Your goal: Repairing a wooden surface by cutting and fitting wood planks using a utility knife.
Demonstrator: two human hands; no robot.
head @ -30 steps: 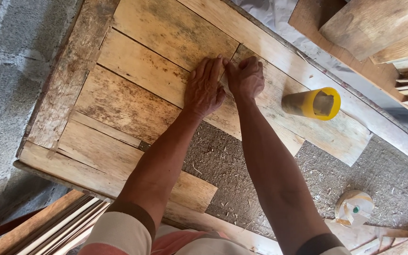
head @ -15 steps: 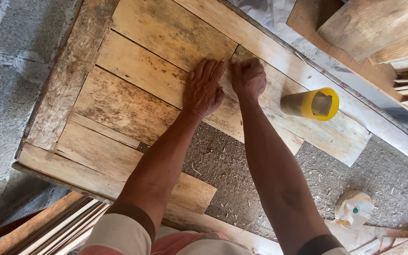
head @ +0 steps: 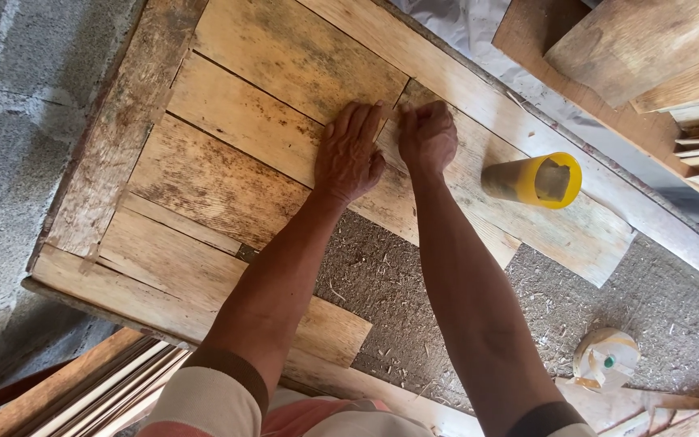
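Observation:
A weathered wooden panel of several planks lies flat in a rough frame. My left hand rests palm down on one plank, fingers spread and pointing away from me. Right beside it, my right hand is curled into a fist over the seam between two planks; whatever it may grip is hidden. A yellow tube lies on its side on a plank just right of my right hand, its open end facing right.
Coarse particle board shows where planks are absent. A small whitish bottle with a green cap lies at lower right. Stacked boards sit at upper right, thin slats at lower left, concrete blocks at left.
My right hand has curled from resting fingers into a tighter fist and shifted slightly to the right. The left hand stays flat on the plank.

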